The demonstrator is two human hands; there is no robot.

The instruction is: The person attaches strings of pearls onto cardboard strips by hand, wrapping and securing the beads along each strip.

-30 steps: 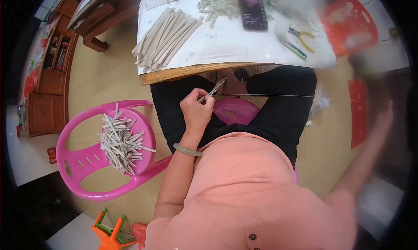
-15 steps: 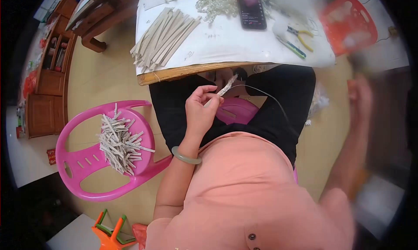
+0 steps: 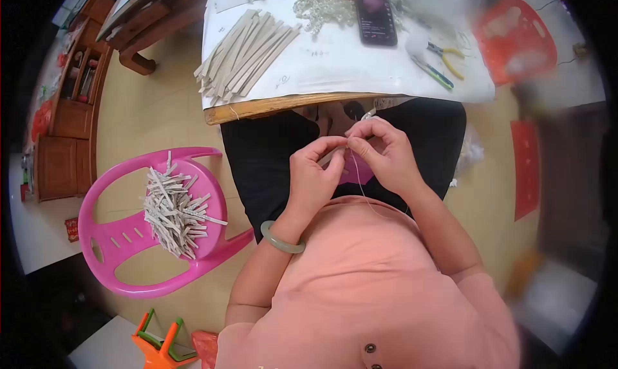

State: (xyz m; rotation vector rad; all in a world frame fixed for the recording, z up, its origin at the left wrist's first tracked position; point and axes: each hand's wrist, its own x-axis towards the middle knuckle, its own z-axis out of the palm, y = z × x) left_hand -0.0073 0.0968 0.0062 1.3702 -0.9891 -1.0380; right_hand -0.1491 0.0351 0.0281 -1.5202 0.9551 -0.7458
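Note:
My left hand (image 3: 315,169), with a pale bangle (image 3: 281,239) at its wrist, has thumb and fingers closed on a narrow pale strip (image 3: 330,156), mostly hidden by the fingers. The strip's whitish wrapped end (image 3: 369,113) sticks out above my right hand (image 3: 383,151). My right thumb and forefinger pinch a thin thread (image 3: 358,176) against the strip, and the fingertips of both hands nearly meet. From there the thread hangs in a loose curve towards my shirt. Both hands are above my lap, just in front of the table edge.
The white-covered table (image 3: 322,76) holds plain strips (image 3: 244,57), a phone (image 3: 375,15), clear beads (image 3: 318,12), yellow-handled pliers (image 3: 447,60) and a green-handled tool (image 3: 434,73). To the left, a pink chair (image 3: 106,230) carries a pile of wrapped strips (image 3: 177,211). A red stool (image 3: 515,41) stands right.
My right hand has come in from far out at the right to meet the left, pinching the thread at the strip. The left hand has shifted slightly right and down.

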